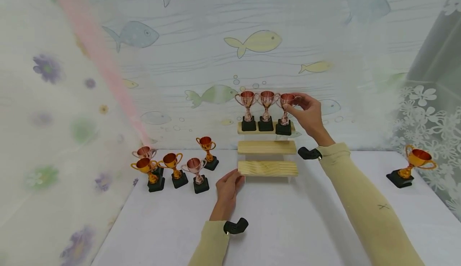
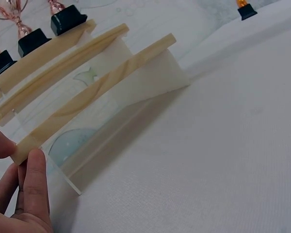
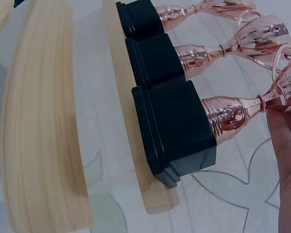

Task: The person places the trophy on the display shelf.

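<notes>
A three-tier stand with wooden shelves (image 1: 267, 169) and clear side panels stands at the back of the table. On its top shelf, three rose-gold trophy cups with black bases form a row. My right hand (image 1: 307, 111) pinches the rightmost trophy (image 1: 284, 115) by its cup; in the right wrist view its black base (image 3: 177, 128) is at the top shelf (image 3: 157, 196), overhanging the front edge. My left hand (image 1: 227, 188) pinches the left end of the bottom shelf (image 2: 87, 99), thumb above and fingers below.
Left of the stand are several gold and rose-gold trophies, among them a gold one (image 1: 207, 152) at the back and a rose-gold one (image 1: 196, 174) in front. Another gold trophy (image 1: 410, 166) stands at the far right. A fish-print curtain (image 1: 201, 57) hangs behind.
</notes>
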A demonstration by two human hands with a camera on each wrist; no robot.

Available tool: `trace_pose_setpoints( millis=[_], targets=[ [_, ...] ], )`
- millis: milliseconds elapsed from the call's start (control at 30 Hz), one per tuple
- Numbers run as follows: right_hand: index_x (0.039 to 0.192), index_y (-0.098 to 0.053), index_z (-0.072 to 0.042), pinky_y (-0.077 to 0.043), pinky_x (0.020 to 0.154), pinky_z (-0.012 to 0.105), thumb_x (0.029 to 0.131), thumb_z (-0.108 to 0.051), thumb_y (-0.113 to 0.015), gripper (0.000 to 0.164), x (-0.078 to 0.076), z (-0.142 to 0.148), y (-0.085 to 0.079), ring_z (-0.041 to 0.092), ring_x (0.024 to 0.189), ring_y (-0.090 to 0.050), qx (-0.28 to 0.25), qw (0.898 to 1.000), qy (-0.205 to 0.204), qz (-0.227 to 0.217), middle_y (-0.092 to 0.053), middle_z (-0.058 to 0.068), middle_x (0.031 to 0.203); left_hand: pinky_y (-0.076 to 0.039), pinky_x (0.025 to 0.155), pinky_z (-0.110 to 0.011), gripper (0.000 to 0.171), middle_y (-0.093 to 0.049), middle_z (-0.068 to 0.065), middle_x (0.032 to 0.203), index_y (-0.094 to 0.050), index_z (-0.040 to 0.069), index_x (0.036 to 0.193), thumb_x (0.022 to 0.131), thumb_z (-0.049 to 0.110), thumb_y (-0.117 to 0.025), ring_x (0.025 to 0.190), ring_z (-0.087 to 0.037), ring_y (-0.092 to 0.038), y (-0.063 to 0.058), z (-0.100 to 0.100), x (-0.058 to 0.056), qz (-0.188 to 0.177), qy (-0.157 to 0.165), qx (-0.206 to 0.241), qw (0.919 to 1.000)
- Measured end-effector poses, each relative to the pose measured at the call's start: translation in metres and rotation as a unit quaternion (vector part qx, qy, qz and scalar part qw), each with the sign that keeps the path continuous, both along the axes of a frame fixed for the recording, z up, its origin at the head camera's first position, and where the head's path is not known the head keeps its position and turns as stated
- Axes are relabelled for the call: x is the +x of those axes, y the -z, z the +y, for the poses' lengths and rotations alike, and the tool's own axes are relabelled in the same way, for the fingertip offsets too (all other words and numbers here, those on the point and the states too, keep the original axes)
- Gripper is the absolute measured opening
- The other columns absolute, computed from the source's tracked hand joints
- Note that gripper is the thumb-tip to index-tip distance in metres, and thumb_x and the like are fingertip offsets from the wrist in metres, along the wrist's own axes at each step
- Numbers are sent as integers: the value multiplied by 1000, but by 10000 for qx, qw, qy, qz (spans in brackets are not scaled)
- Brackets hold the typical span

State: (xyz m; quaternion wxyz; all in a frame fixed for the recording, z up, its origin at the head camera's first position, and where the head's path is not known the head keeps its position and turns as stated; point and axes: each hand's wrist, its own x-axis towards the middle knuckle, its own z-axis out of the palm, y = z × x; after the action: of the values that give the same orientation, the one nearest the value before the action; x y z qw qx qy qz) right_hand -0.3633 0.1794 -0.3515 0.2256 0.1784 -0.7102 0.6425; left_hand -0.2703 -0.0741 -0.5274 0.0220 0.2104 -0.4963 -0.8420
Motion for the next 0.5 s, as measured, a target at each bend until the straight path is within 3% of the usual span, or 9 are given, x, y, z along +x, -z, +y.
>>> trace_pose_setpoints(
  millis=[267, 500],
  targets=[
    [124, -61, 14, -53, 83, 23, 90, 3, -73, 38, -3, -5, 2, 6, 90, -63, -192, 9995, -221, 87, -67, -5, 97, -61, 85, -25, 34, -66, -18, 112, -62, -10, 126, 94, 1, -66, 93, -17, -68, 1, 0, 0, 3, -1, -3, 10000],
    [124, -61, 13, -52, 86, 26, 90, 2, -73, 38, -4, -8, 3, 6, 89, -63, -130, 9997, -182, 99, -67, -4, 96, -61, 86, -26, 34, -65, -20, 115, -62, -9, 127, 94, 1, -66, 95, -18, -68, 1, 1, 0, -28, -15, -59, 10000]
  ],
)
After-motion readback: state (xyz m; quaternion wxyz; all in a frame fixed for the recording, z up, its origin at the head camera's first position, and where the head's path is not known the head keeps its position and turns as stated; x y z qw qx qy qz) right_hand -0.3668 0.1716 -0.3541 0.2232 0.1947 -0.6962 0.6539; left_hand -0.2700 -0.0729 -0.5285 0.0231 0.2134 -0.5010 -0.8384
